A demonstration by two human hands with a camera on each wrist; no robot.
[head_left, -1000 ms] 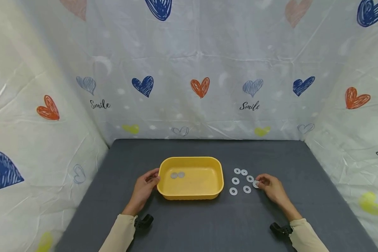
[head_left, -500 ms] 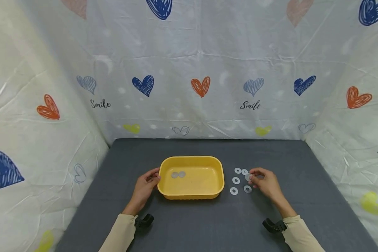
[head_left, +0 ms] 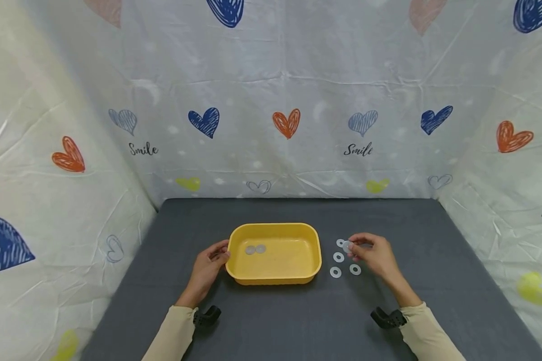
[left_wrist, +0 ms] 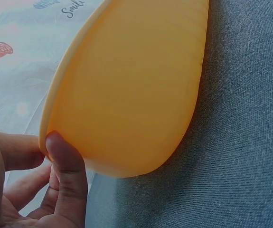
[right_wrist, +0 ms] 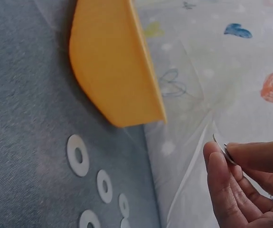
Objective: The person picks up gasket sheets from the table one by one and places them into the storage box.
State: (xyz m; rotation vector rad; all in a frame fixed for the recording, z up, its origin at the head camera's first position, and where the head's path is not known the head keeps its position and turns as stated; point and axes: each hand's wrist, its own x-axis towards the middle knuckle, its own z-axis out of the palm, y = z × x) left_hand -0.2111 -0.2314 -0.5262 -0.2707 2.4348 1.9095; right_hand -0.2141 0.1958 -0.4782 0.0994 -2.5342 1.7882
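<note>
A shallow yellow plastic tray with rounded corners stands mid-table. My left hand grips its left rim, thumb on the outer wall and fingers at the edge. Two flat grey discs lie inside the tray, side by side. To its right, my right hand pinches thin flat washers between thumb and fingertips; they show nearly edge-on in the right wrist view. Several flat ring washers lie on the cloth between the tray and this hand, one partly overlapped by the held ones in the head view.
The table has a dark grey cloth cover. A pale curtain printed with hearts hangs behind it and along both sides. Each wrist carries a black camera mount.
My right hand has moved left and away from me, from the outermost washer across the group toward the far ones. Fewer washers lie on the cloth. My left hand stays on the tray.
</note>
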